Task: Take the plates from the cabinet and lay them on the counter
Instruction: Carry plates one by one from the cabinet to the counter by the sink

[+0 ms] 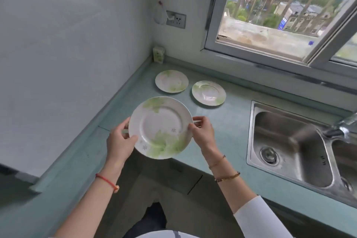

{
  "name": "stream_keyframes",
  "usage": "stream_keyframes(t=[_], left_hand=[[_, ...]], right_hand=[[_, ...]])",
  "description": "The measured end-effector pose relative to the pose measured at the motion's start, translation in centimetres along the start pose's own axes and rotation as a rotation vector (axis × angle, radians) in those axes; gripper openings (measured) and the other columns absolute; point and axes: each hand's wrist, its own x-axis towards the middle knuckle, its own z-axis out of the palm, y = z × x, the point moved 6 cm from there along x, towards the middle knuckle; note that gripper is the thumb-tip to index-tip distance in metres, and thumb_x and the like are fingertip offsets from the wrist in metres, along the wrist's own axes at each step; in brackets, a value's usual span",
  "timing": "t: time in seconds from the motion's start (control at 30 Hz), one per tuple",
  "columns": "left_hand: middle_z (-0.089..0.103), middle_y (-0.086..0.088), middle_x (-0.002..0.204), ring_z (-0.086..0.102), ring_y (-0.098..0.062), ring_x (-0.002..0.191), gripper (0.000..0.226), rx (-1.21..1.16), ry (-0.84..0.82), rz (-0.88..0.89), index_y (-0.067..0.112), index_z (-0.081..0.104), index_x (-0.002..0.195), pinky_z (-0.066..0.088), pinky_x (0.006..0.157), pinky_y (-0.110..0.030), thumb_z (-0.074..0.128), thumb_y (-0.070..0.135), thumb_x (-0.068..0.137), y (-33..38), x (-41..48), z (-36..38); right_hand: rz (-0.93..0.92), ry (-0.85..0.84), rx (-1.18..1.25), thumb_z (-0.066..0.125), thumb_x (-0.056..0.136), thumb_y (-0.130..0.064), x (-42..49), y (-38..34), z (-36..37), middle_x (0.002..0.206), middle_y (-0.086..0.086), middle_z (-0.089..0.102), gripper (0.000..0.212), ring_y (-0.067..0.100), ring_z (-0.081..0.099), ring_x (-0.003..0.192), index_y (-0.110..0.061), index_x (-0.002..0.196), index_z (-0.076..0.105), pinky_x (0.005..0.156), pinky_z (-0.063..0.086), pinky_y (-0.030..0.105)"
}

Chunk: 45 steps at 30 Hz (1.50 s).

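Pinching opposite rims, the left hand (119,141) and right hand (202,131) are holding a green-leafed plate (160,127) over the teal counter (231,121), near its front edge. A far plate (171,81) and a second plate (208,93) are lying flat behind it, left of the steel sink (289,141).

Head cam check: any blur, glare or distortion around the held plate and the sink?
Head view: soft daylight from the window, no hard shadows; held plate, left hand and right hand reasonably sharp; faucet at the right edge smeared; wide-angle bending in the window frame and counter edge; mild sheen on the sink, not blown out.
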Motion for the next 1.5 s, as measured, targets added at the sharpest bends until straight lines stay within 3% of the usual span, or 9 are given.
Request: stream_keyframes(t=[0.2, 0.27, 0.4, 0.57, 0.77, 0.93, 1.13, 1.33, 1.5], left_hand=[[0.062, -0.007, 0.120, 0.066, -0.022, 0.097, 0.066, 0.162, -0.056, 0.001, 0.020, 0.056, 0.140, 0.060, 0.085, -0.044, 0.072, -0.001, 0.080, -1.9, 11.7, 2.3], [0.062, -0.007, 0.119, 0.066, -0.022, 0.096, 0.065, 0.193, -0.077, -0.021, 0.019, 0.056, 0.140, 0.060, 0.083, -0.040, 0.072, -0.001, 0.080, -2.9, 14.7, 3.3], [0.062, -0.005, 0.118, 0.063, -0.019, 0.097, 0.062, 0.205, -0.122, -0.085, 0.019, 0.057, 0.138, 0.056, 0.076, -0.029, 0.071, -0.001, 0.081, -4.8, 19.3, 5.1], [0.061, -0.006, 0.119, 0.061, -0.017, 0.095, 0.061, 0.239, -0.157, -0.139, 0.021, 0.058, 0.136, 0.051, 0.072, -0.024, 0.069, 0.001, 0.080, -6.7, 23.2, 6.6], [0.061, -0.010, 0.119, 0.058, -0.017, 0.089, 0.062, 0.260, -0.158, -0.174, 0.017, 0.059, 0.135, 0.052, 0.083, -0.031, 0.068, -0.004, 0.078, -8.4, 25.8, 7.4], [0.059, -0.013, 0.123, 0.060, -0.020, 0.092, 0.064, 0.297, -0.198, -0.217, 0.016, 0.057, 0.139, 0.054, 0.086, -0.034, 0.069, -0.005, 0.080, -9.7, 26.5, 7.7], [0.056, -0.013, 0.125, 0.059, -0.020, 0.094, 0.070, 0.308, -0.220, -0.234, 0.018, 0.052, 0.144, 0.055, 0.090, -0.037, 0.068, -0.006, 0.080, -10.5, 26.9, 8.0], [0.055, -0.009, 0.120, 0.061, -0.021, 0.095, 0.072, 0.304, -0.257, -0.227, 0.023, 0.052, 0.143, 0.051, 0.083, -0.030, 0.069, -0.003, 0.079, -11.1, 27.2, 7.9], [0.056, -0.009, 0.122, 0.060, -0.023, 0.102, 0.069, 0.295, -0.269, -0.245, 0.017, 0.049, 0.144, 0.047, 0.084, -0.031, 0.071, 0.002, 0.080, -11.0, 27.0, 7.5]], right_hand=[[0.123, 0.015, -0.075, 0.061, 0.084, -0.010, 9.4, -0.1, 6.1, 0.091, 0.002, 0.061, 0.014, 0.021, 0.059, 0.089, -0.012, 0.096, 0.055, 0.084, 0.053, 0.038], [0.166, 0.015, -0.096, 0.060, 0.084, -0.009, 12.0, 0.2, 7.9, 0.091, 0.001, 0.059, 0.014, 0.022, 0.059, 0.090, -0.012, 0.096, 0.055, 0.084, 0.053, 0.038], [0.236, -0.001, -0.151, 0.052, 0.081, -0.004, 16.1, 0.9, 10.8, 0.090, 0.003, 0.059, 0.017, 0.019, 0.054, 0.080, -0.009, 0.097, 0.057, 0.067, 0.047, 0.031], [0.317, -0.056, -0.240, 0.047, 0.082, -0.004, 19.5, 2.3, 13.6, 0.099, 0.009, 0.063, 0.027, 0.029, 0.062, 0.096, -0.010, 0.106, 0.057, 0.078, 0.052, 0.037], [0.394, -0.135, -0.282, 0.048, 0.081, -0.003, 21.4, 3.8, 15.8, 0.107, 0.012, 0.063, 0.032, 0.030, 0.062, 0.102, -0.009, 0.112, 0.055, 0.083, 0.053, 0.039], [0.414, -0.159, -0.304, 0.049, 0.083, -0.004, 22.4, 4.3, 16.4, 0.108, 0.010, 0.059, 0.033, 0.024, 0.057, 0.096, -0.009, 0.115, 0.055, 0.074, 0.048, 0.031], [0.423, -0.154, -0.333, 0.051, 0.081, -0.004, 22.9, 4.7, 16.7, 0.106, 0.009, 0.058, 0.037, 0.027, 0.060, 0.103, -0.007, 0.118, 0.056, 0.085, 0.056, 0.038], [0.417, -0.153, -0.331, 0.052, 0.081, -0.003, 22.9, 4.4, 17.4, 0.109, 0.012, 0.058, 0.035, 0.027, 0.058, 0.102, -0.004, 0.116, 0.054, 0.074, 0.047, 0.031], [0.412, -0.172, -0.318, 0.050, 0.080, -0.001, 22.7, 4.6, 17.3, 0.083, 0.006, 0.049, 0.019, 0.023, 0.050, 0.081, -0.008, 0.098, 0.051, 0.067, 0.040, 0.032]])
